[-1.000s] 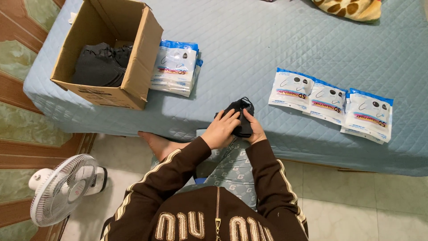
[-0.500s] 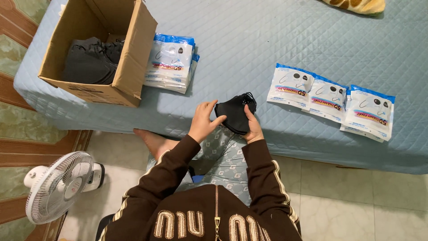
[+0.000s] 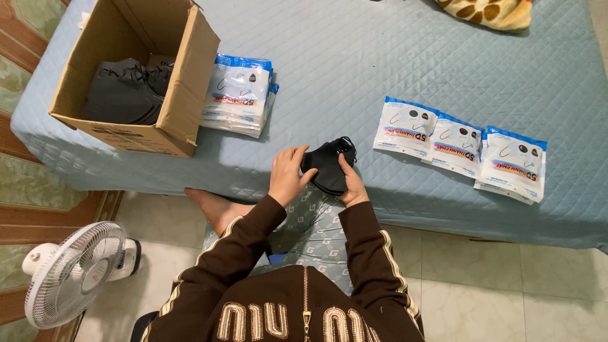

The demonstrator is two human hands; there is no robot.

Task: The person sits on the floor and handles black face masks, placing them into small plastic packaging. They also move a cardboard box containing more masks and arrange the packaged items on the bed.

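Hands: left hand (image 3: 288, 175) and right hand (image 3: 351, 183) pinch a black mask stack (image 3: 327, 164) at the bed (image 3: 354, 76) edge. Cardboard box (image 3: 183, 95) at ten o'clock; three packets (image 3: 457, 142) at three o'clock.

Spotted cushion (image 3: 484, 12) cut off above

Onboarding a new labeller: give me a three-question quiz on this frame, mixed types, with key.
1. True or false: both hands hold the stack of black fabric face masks.
2. Multiple choice: where does the open brown cardboard box stand? A) on the floor B) on the blue quilted bed C) on the person's lap
3. How many white-and-blue plastic mask packets lie in the row to the right of the hands?

Key: 1 true; 2 B, on the blue quilted bed; 3 three.
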